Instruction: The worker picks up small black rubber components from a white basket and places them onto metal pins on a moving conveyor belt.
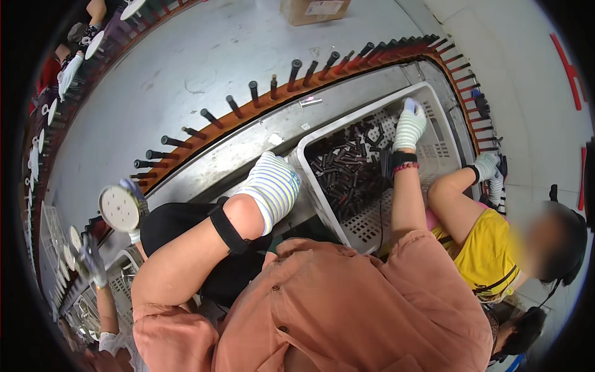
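- Labels: we see one cardboard carton [314, 12] on the grey table [242, 37], with one white label [324, 7]; print too small for us to read.
- Parts: we have one pale plastic basket [443, 121], dark tubes [347, 167] heaped inside, too jumbled to count.
- Left hand [269, 186]: striped glove, one black strap [228, 228]; just beside the basket's left corner. Fingers look curled, tips hidden; we can't tell if they grip anything.
- Right hand [410, 124]: striped glove, one red bead bracelet [406, 166]; over the basket's far right part. Fingers bent; we can't tell if they hold a tube.
- Rail: we count more than a dozen upright dark pins [294, 74] along the orange strip [242, 116].
- Ledge: one silver tube [311, 101] lying between strip and basket.
- Neighbour: one co-worker in a yellow top [480, 254], to our right.
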Motion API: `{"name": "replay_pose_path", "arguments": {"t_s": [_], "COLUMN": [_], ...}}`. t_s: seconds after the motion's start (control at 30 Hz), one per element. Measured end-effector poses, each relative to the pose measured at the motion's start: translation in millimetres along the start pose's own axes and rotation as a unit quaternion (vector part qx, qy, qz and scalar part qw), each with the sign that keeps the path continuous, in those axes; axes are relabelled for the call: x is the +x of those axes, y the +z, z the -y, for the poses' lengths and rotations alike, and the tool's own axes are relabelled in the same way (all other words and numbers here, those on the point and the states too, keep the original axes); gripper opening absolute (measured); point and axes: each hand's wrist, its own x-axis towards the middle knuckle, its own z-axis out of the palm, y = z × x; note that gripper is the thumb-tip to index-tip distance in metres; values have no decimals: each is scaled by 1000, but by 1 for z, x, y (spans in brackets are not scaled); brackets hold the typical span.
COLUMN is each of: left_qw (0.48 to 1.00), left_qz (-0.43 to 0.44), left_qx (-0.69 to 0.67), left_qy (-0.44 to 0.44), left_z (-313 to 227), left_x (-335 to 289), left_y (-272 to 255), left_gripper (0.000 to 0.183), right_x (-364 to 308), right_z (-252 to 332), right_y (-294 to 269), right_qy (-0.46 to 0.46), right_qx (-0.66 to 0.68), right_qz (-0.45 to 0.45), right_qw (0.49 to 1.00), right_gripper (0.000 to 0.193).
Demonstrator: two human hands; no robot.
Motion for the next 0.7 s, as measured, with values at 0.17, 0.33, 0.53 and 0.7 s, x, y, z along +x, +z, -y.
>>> {"name": "replay_pose_path", "arguments": {"t_s": [0.17,0.33,0.53,0.7], "left_qw": [1000,1000,1000,999], "left_qz": [-20,-17,-9,-26], "left_qx": [-7,2,-13,-28], "left_qy": [19,10,-11,-26], "left_z": [0,-1,7,16], "left_x": [5,4,-12,-20], "left_y": [4,3,2,4], "left_gripper": [20,20,21,22], "right_x": [-7,27,55,68], "right_z": [-9,18,61,69], "right_y": [-11,37,105,134], "right_qy": [28,-121,-143,-190], "right_qx": [29,79,110,-58], "right_qz": [30,77,143,173], "right_qw": [999,987,973,965], "right_gripper": [35,39,47,43]}}
